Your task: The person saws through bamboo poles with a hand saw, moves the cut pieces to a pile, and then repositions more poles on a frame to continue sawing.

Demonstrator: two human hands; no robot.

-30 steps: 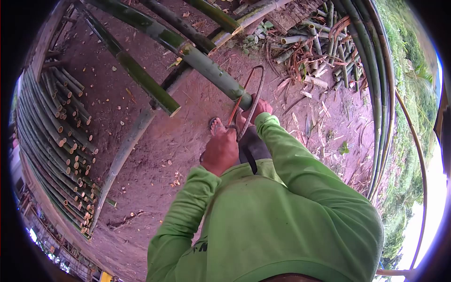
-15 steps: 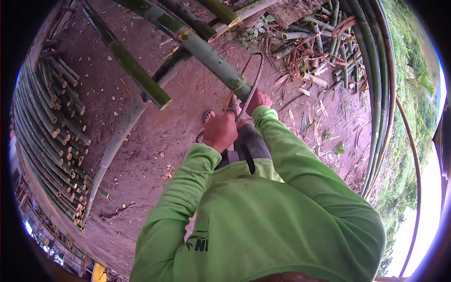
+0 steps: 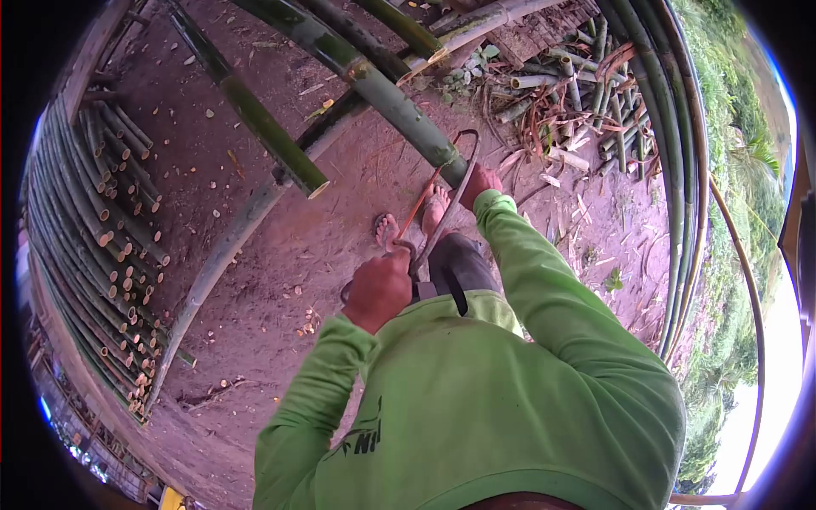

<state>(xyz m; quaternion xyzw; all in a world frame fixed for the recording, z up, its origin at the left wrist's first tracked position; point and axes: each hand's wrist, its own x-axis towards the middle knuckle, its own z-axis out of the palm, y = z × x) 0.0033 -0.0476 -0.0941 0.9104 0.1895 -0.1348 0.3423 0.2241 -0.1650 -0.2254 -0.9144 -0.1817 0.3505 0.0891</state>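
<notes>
My left hand [image 3: 380,285] is closed around the handle of a bow saw [image 3: 448,208], low in front of my waist. The saw's bent frame arches up and to the right, and its thin reddish blade runs up to the near end of a thick green bamboo pole [image 3: 404,115]. At that end, my right hand [image 3: 481,187] is wrapped round the bamboo, just right of the saw frame; its fingertips are partly hidden. The pole slants down toward me over a wooden support [image 3: 246,212]. My feet show below the blade.
Another cut bamboo pole [image 3: 263,127] rests on the support to the left. Stacked bamboo poles [image 3: 93,263] line the far left. Offcuts and dry husks [image 3: 569,102] lie at the upper right, beside long upright bamboo poles [image 3: 680,170]. Chips litter the dirt ground [image 3: 255,323].
My left hand has drawn the saw back toward my body, down and to the left. My right hand keeps its hold at the bamboo's end. The whole view has shifted slightly.
</notes>
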